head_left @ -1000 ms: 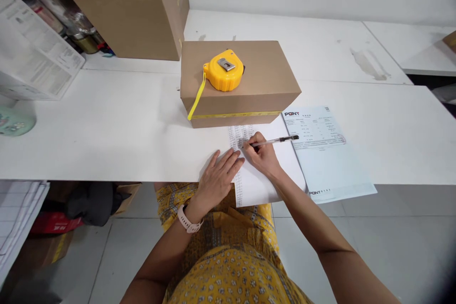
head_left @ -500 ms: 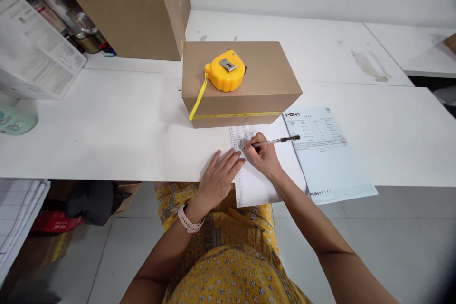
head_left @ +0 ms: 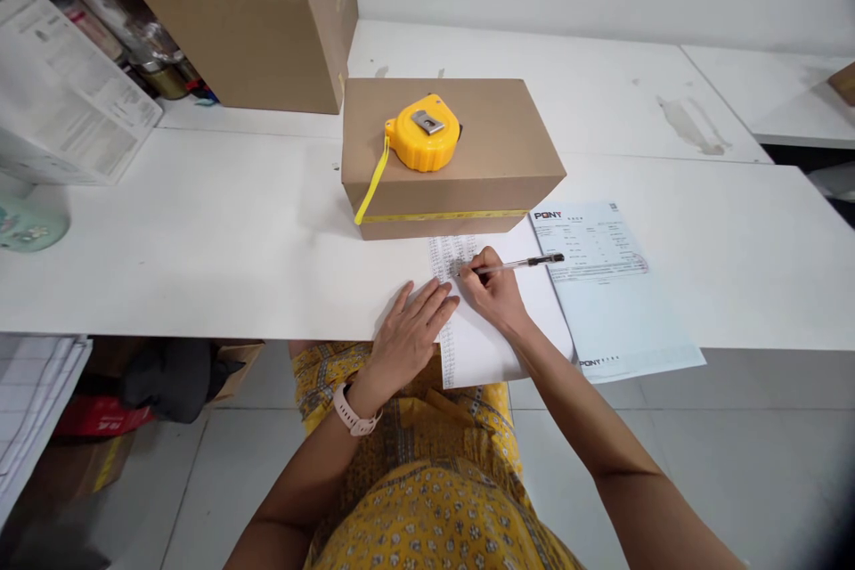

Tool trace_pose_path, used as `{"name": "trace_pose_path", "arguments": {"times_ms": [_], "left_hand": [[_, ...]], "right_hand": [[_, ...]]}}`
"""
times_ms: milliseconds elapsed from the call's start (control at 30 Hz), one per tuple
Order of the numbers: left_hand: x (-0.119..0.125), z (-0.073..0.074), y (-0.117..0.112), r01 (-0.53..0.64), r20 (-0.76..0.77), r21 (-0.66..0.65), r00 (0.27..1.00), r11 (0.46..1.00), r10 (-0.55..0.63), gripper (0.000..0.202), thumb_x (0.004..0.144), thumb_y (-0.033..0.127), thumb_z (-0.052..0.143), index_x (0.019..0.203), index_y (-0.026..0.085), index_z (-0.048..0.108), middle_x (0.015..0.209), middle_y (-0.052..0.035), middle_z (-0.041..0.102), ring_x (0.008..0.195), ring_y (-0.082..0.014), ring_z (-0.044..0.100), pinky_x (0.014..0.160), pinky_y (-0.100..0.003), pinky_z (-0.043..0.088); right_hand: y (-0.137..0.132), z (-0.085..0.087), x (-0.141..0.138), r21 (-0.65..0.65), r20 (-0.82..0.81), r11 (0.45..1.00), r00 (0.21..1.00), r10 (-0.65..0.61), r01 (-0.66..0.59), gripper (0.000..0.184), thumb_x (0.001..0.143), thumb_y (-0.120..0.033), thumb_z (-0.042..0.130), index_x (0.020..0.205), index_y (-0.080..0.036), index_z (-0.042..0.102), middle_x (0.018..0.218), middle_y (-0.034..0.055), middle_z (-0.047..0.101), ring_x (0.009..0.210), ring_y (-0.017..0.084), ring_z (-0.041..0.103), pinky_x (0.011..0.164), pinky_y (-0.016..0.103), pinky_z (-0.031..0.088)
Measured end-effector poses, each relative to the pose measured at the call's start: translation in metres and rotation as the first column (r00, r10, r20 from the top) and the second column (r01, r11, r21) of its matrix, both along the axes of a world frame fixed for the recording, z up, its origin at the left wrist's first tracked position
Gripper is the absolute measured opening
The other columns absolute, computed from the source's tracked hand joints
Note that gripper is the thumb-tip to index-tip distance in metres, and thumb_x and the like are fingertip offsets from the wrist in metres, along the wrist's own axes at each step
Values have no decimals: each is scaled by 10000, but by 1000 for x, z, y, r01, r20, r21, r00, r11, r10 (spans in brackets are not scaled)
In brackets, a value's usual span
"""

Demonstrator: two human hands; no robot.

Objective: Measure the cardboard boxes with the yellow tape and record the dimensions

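Note:
My right hand [head_left: 492, 289] is closed around a clear pen [head_left: 525, 264] with a black grip and end, its tip down on a white sheet of paper [head_left: 481, 347]. Rows of small handwriting run along the sheet's left side and top. Flat across the sheet's left edge lies my left hand [head_left: 411, 329], fingers stretched out and holding nothing. Just beyond the hands stands a closed cardboard box [head_left: 494, 129]. On its top rests a yellow tape measure [head_left: 424, 134] with a yellow wrist strap.
A light blue printed form [head_left: 621, 303] lies right of the sheet, overhanging the front edge of the white table [head_left: 200, 258]. Larger cardboard boxes [head_left: 267, 36] are stacked at the back left. A white printed carton [head_left: 73, 89] and a green flowered container [head_left: 30, 224] stand at far left.
The right hand and pen have shifted very slightly. The left hand, box and tape measure look the same as before.

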State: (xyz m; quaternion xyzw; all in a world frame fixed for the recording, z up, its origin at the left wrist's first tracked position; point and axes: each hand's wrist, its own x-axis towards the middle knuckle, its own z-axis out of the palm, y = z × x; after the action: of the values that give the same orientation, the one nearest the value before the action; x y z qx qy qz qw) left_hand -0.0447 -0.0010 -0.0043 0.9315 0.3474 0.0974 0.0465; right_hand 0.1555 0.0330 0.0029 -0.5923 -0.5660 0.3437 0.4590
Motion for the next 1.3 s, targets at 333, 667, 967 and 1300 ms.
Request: {"name": "trace_pose_path", "arguments": {"times_ms": [333,667,967,1300], "left_hand": [[0,-1,0,6,5,4,1000,1000,-6,573,949,131,508,1520,156,469,1641,-105,456,1565,-254,348,1297,-540,275],[-1,0,0,10,17,-8,1000,1000,-9,577,945,131,514,1520,159,473,1636,-112,458,1562,-261,353,1296,-539,285],[0,-1,-1,5,13,-7,1000,1000,-5,574,952,136,515,1523,159,460,1643,-109,451,1568,-248,342,1307,-531,260],[-1,1,0,9,20,-8,1000,1000,-9,585,939,123,516,1521,159,462,1646,-103,448,1564,-253,349,1303,-531,268]], "right_hand": [[1,0,-1,-6,13,1000,1000,-13,13,242,851,-334,632,747,-260,427,559,-77,400,531,118,377,529,274,305],[0,-1,0,-23,17,1000,1000,-10,10,235,839,-326,636,741,-260,434,549,-75,409,533,120,386,532,273,311],[0,2,-1,-21,-4,999,999,-33,33,253,832,-335,640,738,-260,417,549,-82,381,527,111,355,517,263,287],[0,0,0,-28,-8,999,1000,-30,30,238,834,-312,633,736,-260,423,552,-82,388,522,112,356,515,265,290]]}}
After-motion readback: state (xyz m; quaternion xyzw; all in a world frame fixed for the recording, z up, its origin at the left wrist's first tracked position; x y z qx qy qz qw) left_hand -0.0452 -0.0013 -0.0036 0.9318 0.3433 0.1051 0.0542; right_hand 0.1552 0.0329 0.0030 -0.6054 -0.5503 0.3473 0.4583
